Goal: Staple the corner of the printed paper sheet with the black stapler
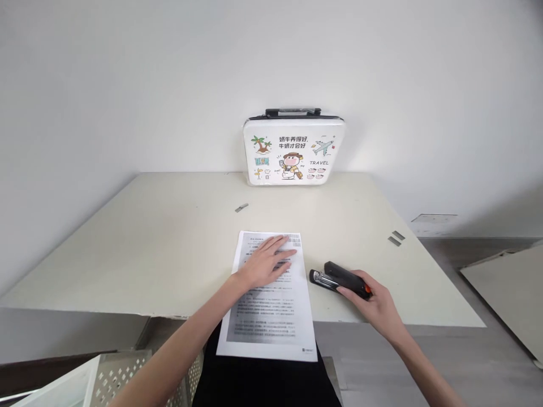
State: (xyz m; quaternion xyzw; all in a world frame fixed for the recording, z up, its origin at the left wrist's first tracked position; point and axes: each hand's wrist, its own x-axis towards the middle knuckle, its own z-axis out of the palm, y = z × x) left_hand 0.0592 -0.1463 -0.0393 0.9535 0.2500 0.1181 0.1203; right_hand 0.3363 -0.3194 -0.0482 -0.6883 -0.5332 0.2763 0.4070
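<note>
Printed paper [271, 316] lies on the table with its lower end past the front edge; whether it is one sheet or a stack I cannot tell. My left hand [265, 263] rests flat on its upper part, fingers spread, hiding some of the text. To the right of the paper, my right hand [375, 299] is wrapped round the rear of a black stapler [339, 278]. The stapler's front points left, towards the paper, and its jaws are apart. A small gap shows between the stapler and the paper's right edge.
A white carry case [292, 152] with cartoon prints stands at the table's [139, 243] back, by the wall. Staple strips [241, 208] lie in front of it, and more staple strips [394, 241] near the right edge. A perforated bin [114, 376] is below, at left.
</note>
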